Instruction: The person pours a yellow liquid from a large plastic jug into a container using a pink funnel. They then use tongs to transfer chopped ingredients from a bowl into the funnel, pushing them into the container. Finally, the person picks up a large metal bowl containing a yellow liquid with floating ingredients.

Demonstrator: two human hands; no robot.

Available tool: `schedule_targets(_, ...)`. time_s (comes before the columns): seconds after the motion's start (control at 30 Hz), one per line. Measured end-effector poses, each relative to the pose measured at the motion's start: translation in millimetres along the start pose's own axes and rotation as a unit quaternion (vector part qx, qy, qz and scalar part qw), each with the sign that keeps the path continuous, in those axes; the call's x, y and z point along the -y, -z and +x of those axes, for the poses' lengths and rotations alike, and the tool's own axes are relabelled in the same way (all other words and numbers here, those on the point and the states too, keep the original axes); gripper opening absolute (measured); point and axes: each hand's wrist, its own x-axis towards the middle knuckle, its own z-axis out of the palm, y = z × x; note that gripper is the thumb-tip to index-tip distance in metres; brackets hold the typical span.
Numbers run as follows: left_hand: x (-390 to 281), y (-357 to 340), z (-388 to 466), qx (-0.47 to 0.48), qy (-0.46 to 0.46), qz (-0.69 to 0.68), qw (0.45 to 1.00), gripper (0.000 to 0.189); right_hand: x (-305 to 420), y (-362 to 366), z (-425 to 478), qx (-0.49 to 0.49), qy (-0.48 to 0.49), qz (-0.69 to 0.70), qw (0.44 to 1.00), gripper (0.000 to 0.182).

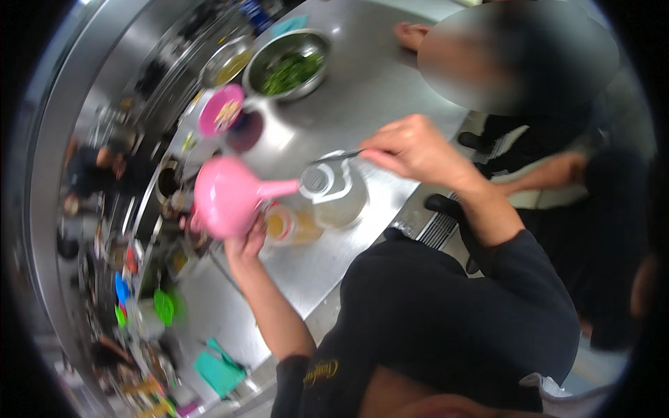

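My left hand holds a pink plastic funnel by the near side of its bowl. The funnel's spout reaches to the mouth of a large clear jug with a white rim and handle. My right hand pinches a thin dark utensil over the jug's far side; the utensil's kind is unclear. Beside the jug, a clear container with a red ring holds yellowish liquid. Blur hides whether the spout touches the jug's mouth.
A steel bowl of chopped greens, another steel bowl and a pink bowl stand on the steel table. A green cloth lies at lower left. Other people stand close on the right; a co-worker's hand rests at the far edge.
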Motion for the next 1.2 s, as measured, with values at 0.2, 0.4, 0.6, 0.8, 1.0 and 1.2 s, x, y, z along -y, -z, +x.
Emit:
schedule_targets(0.2, -2.4, 2.8, -2.6, 0.062, -0.008, 0.023, 0.998, 0.022, 16.2, 0.4, 1.2, 0.035, -0.038, 0.008, 0.999, 0.015)
schedule_targets(0.4, -1.2, 1.1, -1.0, 0.049, -0.001, 0.005, 0.999, 0.02, 20.0, 1.9, 5.6, 0.06, -0.026, 0.005, 0.998, 0.015)
schedule_targets(0.6, -1.6, 0.7, 2.5, 0.046, -0.001, 0.021, 0.999, 0.02, 14.6, 0.5, 6.0, 0.057, -0.017, 0.0, 0.998, 0.016)
schedule_targets(0.8, 1.5, -8.7, 0.6, 0.031, -0.043, 0.053, 0.997, 0.019, 13.4, -3.0, 3.3, 0.031, -0.024, -0.013, 0.999, 0.018)
schedule_targets(1.0, 14.2, -39.7, -3.9, -0.071, -0.228, 0.175, 0.955, 0.021, 11.6, -10.1, 2.0, 0.041, -0.074, -0.075, 0.994, 0.019)
schedule_targets(1.2, 8.5, -37.7, -13.0, -0.135, -0.328, 0.298, 0.886, 0.023, 4.1, -12.5, -2.3, 0.07, -0.11, -0.047, 0.99, 0.021)
